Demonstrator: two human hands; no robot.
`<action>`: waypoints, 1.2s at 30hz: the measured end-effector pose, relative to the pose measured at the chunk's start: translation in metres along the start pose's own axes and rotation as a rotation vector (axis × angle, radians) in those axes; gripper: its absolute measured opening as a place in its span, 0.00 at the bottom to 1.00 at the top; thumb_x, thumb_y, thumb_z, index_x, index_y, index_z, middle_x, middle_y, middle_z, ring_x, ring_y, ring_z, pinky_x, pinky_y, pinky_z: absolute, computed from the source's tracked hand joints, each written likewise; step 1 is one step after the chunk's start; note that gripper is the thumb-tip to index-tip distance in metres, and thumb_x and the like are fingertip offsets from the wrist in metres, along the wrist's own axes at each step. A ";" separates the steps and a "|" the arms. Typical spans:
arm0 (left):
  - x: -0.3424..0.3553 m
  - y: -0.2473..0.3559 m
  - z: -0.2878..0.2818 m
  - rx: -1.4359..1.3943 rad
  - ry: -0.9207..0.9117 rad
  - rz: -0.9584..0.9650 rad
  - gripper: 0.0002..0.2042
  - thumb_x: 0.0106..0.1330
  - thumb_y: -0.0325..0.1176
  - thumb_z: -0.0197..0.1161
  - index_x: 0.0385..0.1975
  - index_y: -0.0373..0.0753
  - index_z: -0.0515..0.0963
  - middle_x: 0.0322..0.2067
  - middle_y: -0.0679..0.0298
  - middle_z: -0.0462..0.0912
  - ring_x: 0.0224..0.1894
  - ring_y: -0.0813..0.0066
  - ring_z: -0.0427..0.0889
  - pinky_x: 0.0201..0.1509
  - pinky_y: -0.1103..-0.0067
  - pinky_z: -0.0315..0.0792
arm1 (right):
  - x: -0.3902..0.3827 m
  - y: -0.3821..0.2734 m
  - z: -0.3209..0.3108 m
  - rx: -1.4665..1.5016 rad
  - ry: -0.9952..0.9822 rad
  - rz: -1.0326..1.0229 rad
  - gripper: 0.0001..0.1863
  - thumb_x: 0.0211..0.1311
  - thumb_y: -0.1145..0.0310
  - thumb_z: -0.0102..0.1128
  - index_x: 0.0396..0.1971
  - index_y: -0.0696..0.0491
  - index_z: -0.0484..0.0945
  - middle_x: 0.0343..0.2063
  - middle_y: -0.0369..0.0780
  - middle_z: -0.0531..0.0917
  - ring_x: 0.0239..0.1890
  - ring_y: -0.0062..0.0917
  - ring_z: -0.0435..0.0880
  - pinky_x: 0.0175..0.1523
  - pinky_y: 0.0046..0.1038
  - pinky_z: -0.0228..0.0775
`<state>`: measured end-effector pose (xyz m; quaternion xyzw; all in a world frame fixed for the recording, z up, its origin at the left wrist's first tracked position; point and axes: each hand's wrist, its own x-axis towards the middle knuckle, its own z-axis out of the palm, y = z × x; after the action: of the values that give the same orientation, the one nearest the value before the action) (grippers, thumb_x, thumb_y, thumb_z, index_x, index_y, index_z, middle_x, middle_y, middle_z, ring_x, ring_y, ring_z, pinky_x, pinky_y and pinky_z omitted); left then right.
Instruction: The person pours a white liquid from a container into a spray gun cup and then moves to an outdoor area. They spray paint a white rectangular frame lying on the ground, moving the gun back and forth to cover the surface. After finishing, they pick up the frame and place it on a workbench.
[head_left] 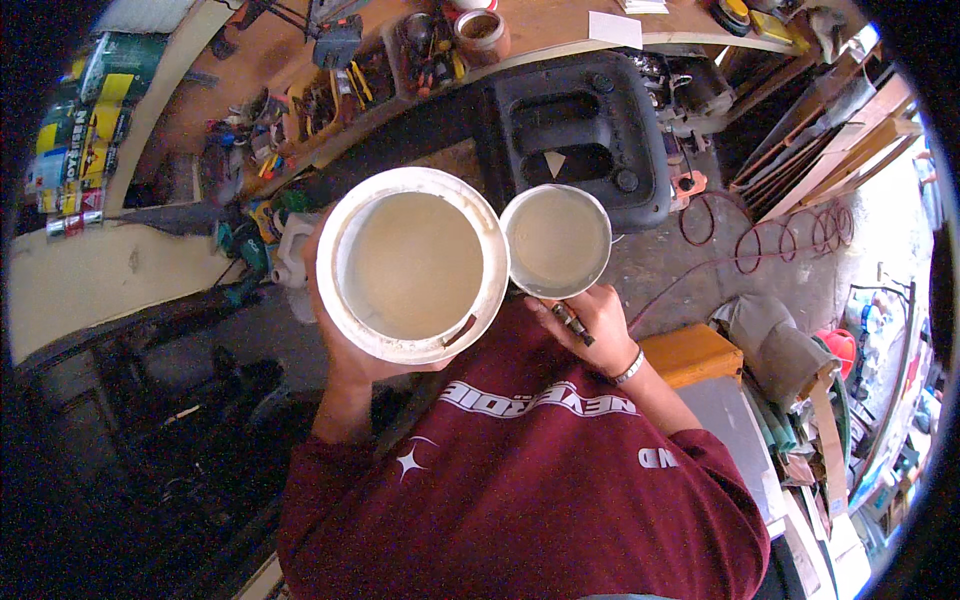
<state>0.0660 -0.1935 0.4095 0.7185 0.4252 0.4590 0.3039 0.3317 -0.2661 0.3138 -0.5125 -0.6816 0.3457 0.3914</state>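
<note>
My left hand (pixel 348 362) is closed around the side of a white plastic bucket (pixel 495 295), with most of its fingers hidden behind it. Cloudy beige liquid (pixel 415 265) lies inside. My right hand (pixel 608 335) grips a smaller round white container (pixel 606 240) from its near side; this one also has a pale, cloudy content. A short dark metallic piece (pixel 573 325), possibly a handle or fitting, shows between my right fingers. The two rims meet or nearly meet in front of my chest, the bucket on the left.
Beyond the containers lies a large black plastic case-like object (pixel 640 150). A wooden workbench (pixel 560 25) behind it carries tool trays (pixel 345 95) and a jar (pixel 481 38). Wood boards (pixel 830 150) lean at right; a red coiled hose (pixel 740 255) crosses the floor. An orange-brown wooden block (pixel 700 355) stands near my right forearm.
</note>
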 end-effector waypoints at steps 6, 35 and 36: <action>-0.004 -0.021 -0.011 -0.040 0.002 -0.045 0.57 0.31 0.42 0.87 0.66 0.33 0.60 0.59 0.52 0.73 0.61 0.61 0.76 0.68 0.65 0.68 | 0.001 0.004 0.013 -0.021 -0.036 0.020 0.11 0.57 0.70 0.72 0.41 0.52 0.86 0.36 0.44 0.89 0.38 0.40 0.89 0.44 0.36 0.80; -0.001 -0.375 0.033 -0.080 -0.101 -0.224 0.52 0.41 0.33 0.87 0.65 0.36 0.56 0.58 0.54 0.73 0.61 0.62 0.74 0.67 0.67 0.69 | -0.047 -0.020 0.034 -0.366 0.298 0.297 0.16 0.57 0.67 0.72 0.47 0.49 0.88 0.46 0.38 0.89 0.49 0.34 0.87 0.58 0.36 0.75; 0.000 -0.379 0.041 -0.102 -0.107 -0.244 0.52 0.40 0.33 0.87 0.65 0.36 0.56 0.59 0.53 0.73 0.62 0.62 0.74 0.67 0.67 0.69 | -0.051 -0.020 0.034 -0.337 0.299 0.335 0.16 0.57 0.66 0.73 0.47 0.48 0.87 0.47 0.37 0.88 0.51 0.33 0.86 0.60 0.36 0.74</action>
<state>-0.0219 -0.0234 0.0804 0.6687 0.4686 0.4005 0.4157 0.3011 -0.3223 0.3066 -0.7213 -0.5700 0.2080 0.3342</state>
